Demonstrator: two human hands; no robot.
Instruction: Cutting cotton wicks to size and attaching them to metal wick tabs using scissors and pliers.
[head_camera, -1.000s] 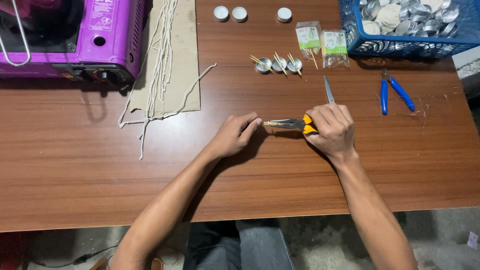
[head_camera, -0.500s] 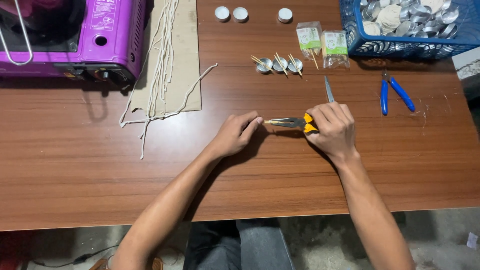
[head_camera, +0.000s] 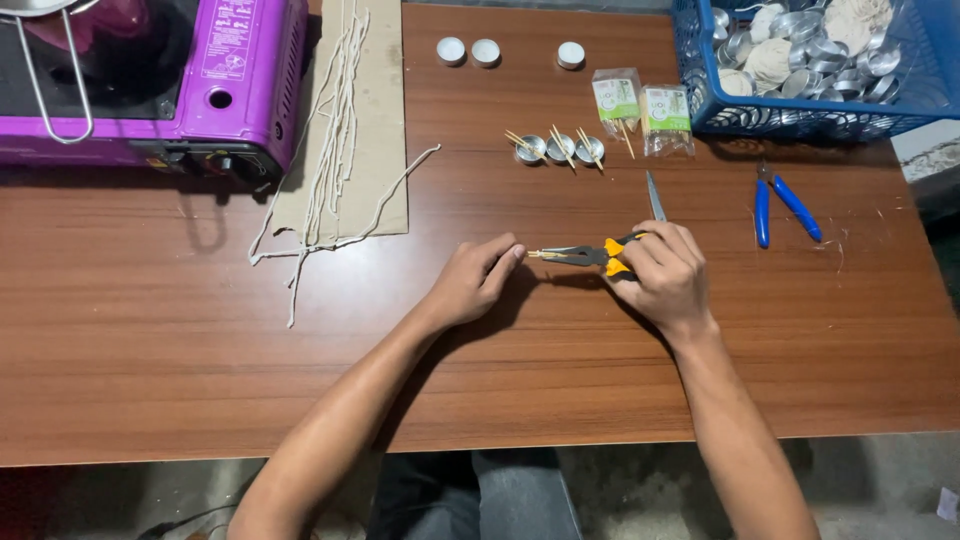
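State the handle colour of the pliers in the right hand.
Yellow-orange and black grips on the long-nose metal pliers, seen in the head view.

Yellow-handled pliers level above table

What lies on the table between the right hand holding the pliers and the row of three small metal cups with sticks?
In the head view, a metal blade lies on the table between the right hand with its pliers and the metal cups.
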